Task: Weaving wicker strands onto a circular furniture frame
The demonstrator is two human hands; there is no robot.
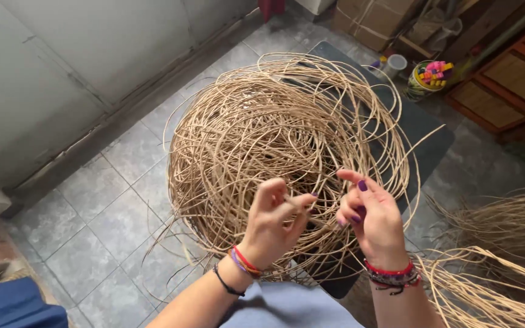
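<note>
So there's a huge tangled coil of rattan cane (274, 140) sitting on a dark board (423, 136) that's laid over the grey tile floor (98, 212), right in front of the person. Left hand (271, 225) is pinched shut on a single cane strand (299, 206), thumb and fingers closed around it near the lower edge of the coil. Right hand (369, 215) is just beside it with fingers loosely curled and spread, touching into the strands, but I honestly can't tell if it's actually gripping anything. Both wrists have a bunch of coloured bracelets, purple nail polish too. Progress-wise I'd say it's early days: the coil looks almost entirely wound up and messy, with just one strand being picked out. There's a looser bundle of cane (499, 273) fanned out at the lower right, apart from the main coil, so maybe some is already pulled free, hard to say. Room looks like a workshop corner: pale panelled wall (62, 67) on the left, cardboard box (372, 21) at the back, a little tub of bright coloured bits (431, 76) next to a white cup (394, 64), and woven wooden panels (511, 79) on the right.
</note>
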